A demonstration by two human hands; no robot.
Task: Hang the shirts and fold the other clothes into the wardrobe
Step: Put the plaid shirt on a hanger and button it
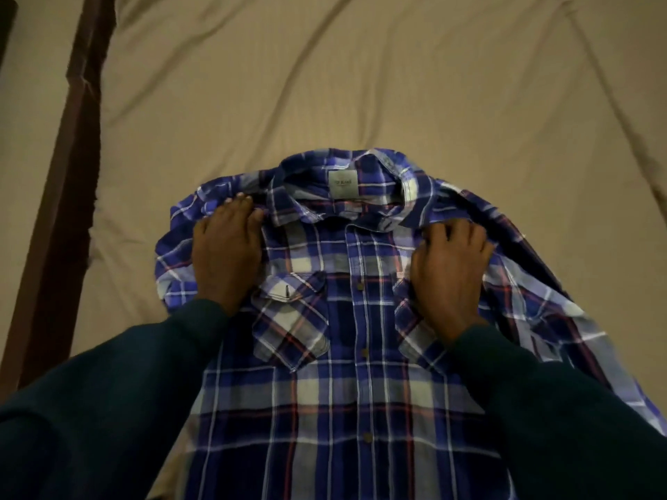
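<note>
Just one plaid shirt (346, 319) here, blue and white with thin red lines, laid front-up on a tan bedsheet (325, 84), collar pointing toward the far edge of the bed and the hem running off the near edge of view. Buttoned down the middle, with four buttons countable on the placket. Two chest pockets, one per side, flap on the left one clearly showing. One white label (342, 184) inside the collar, text too blurry to read. Two hands on it, both in dark sleeves. Left hand (227, 247) resting on the left shoulder, fingers mostly straight, tips bunching the cloth just beside the collar. Right hand (451, 268) on the right shoulder, fingers curled into a fold of fabric, gripping it. Right sleeve of the shirt trailing off toward the right edge. One dark wooden bed rail (68, 175) along the left edge of the bed.
</note>
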